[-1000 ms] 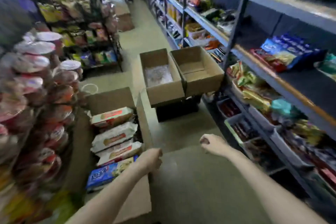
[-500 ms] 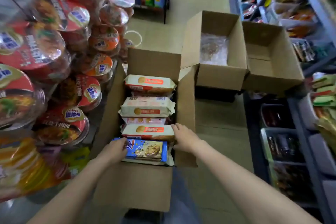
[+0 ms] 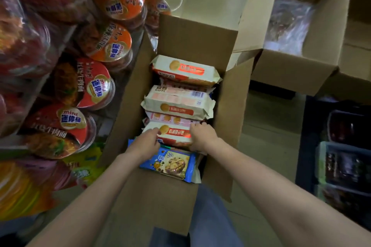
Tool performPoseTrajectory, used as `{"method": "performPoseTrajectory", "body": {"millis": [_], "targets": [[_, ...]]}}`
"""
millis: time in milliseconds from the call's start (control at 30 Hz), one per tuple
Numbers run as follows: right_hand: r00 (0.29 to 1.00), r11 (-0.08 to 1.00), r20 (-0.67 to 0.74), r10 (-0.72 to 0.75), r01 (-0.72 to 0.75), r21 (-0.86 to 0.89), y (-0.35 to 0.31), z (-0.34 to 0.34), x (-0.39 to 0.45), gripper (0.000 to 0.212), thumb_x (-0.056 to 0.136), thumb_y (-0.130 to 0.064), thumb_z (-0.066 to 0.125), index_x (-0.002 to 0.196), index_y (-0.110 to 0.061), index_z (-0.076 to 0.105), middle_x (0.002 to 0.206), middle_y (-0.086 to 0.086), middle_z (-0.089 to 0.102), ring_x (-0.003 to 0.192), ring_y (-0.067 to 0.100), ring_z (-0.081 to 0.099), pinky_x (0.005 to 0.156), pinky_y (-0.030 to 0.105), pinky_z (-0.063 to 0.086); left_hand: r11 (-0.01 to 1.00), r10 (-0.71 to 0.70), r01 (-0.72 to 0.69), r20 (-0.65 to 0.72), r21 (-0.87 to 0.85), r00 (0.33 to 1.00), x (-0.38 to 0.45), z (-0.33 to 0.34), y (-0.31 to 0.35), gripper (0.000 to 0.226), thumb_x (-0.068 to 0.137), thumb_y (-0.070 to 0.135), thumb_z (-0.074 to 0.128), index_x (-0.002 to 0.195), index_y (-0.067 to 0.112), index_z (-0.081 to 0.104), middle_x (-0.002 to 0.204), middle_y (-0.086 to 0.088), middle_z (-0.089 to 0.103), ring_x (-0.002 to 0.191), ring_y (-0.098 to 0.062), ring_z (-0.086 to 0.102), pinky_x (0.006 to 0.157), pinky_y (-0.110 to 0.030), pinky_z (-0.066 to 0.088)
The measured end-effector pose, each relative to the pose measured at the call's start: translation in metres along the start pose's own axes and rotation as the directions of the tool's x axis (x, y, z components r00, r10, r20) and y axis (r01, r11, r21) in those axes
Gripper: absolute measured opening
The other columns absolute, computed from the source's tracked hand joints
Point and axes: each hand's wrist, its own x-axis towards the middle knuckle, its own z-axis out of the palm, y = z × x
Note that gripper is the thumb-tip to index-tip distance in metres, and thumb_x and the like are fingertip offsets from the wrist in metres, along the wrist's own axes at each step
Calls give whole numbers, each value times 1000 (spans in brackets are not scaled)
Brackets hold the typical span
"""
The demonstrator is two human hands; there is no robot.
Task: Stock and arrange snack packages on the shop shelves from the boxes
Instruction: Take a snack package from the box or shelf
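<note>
- the cream-and-orange biscuit pack [image 3: 173, 133] lies in the open cardboard box [image 3: 230, 106], near its close end, long axis running straight across from one hand to the other.
- our left hand [image 3: 147, 143] covers its left end and our right hand [image 3: 201, 136] its right end; both sets of fingers curl over the pack's edges and grip it, so neither hand is nearer than the other.
- we judge the pack is about to be lifted straight up and out, both ends level.
- just nearer than the fingers, partly under our left hand, lies a blue cookie pack [image 3: 172, 163].
- beyond the fingers more cream biscuit packs [image 3: 180, 103] are stacked crosswise toward the box's far wall.
- left of the left-hand fingers, shelves hold red-lidded noodle cups [image 3: 94, 84].
- far right beyond the fingers stands a second open box [image 3: 297, 66] with clear plastic inside.
</note>
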Motion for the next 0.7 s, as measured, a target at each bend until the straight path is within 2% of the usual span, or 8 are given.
{"method": "performPoseTrajectory", "body": {"millis": [67, 167, 300, 400, 467, 567, 633, 700], "targets": [[999, 998, 18, -33, 32, 49, 2, -32, -8, 55, 78, -35, 70, 122, -10, 49, 122, 8, 57, 109, 26, 56, 85, 33, 46, 999, 17, -18, -41, -27, 999, -3, -8, 6, 38, 93, 11, 46, 131, 12, 40, 129, -10, 46, 108, -25, 53, 84, -34, 45], [993, 998, 110, -34, 28, 57, 13, -88, -34, 57, 77, -43, 72, 122, -14, 53, 117, 3, 60, 100, 21, 58, 81, 29, 49, 993, 107, -112, -98, -46, 989, -11, -30, 18, 57, 88, 12, 58, 139, 18, 33, 139, -8, 40, 124, -26, 42, 102, -38, 40], [993, 996, 119, 9, -20, 87, 45, -148, -103, 53, 78, -40, 71, 122, -15, 54, 112, -1, 59, 98, 17, 57, 85, 29, 49, 958, 277, -272, -48, 86, 960, -38, -66, 54, 81, 81, 19, 70, 146, 28, 22, 148, -4, 30, 135, -28, 25, 112, -45, 25], [997, 993, 74, 3, -12, 119, 66, -172, -182, 43, 81, -34, 69, 119, -15, 57, 106, -3, 56, 101, 17, 55, 82, 26, 45, 922, 340, -350, 89, 168, 936, -73, -79, 102, 84, 79, 25, 72, 145, 35, 20, 137, -6, 35, 128, -26, 28, 110, -45, 28], [999, 986, 41, 22, -28, 166, 78, -172, -231, 43, 83, -31, 68, 121, -15, 56, 110, -1, 57, 103, 17, 55, 80, 25, 43, 865, 372, -415, 196, 282, 908, -93, -77, 133, 80, 77, 31, 74, 141, 36, 27, 129, -3, 42, 123, -24, 35, 106, -45, 34], [990, 935, -77, 120, -87, 343, 101, -153, -293, 47, 80, -29, 71, 123, -20, 56, 114, -4, 58, 105, 14, 55, 83, 24, 44, 788, 456, -541, 310, 295, 834, -116, -63, 174, 57, 72, 27, 79, 119, 27, 47, 115, 4, 60, 101, -13, 57, 89, -28, 48], [920, 844, -280, 274, -90, 529, 121, -130, -333, 48, 77, -32, 75, 120, -22, 57, 116, -3, 58, 107, 14, 55, 89, 26, 44, 786, 499, -587, 360, 195, 788, -131, -46, 197, 45, 70, 22, 79, 107, 22, 52, 103, 5, 66, 85, -7, 62, 76, -17, 51], [743, 732, -452, 493, -73, 678, 140, -102, -373, 53, 77, -32, 76, 123, -18, 54, 118, 2, 57, 109, 17, 55, 90, 27, 44, 793, 526, -604, 406, 85, 747, -143, -28, 217, 58, 59, 33, 82, 109, 19, 55, 103, 2, 69, 87, -11, 67, 80, -26, 55]]}}
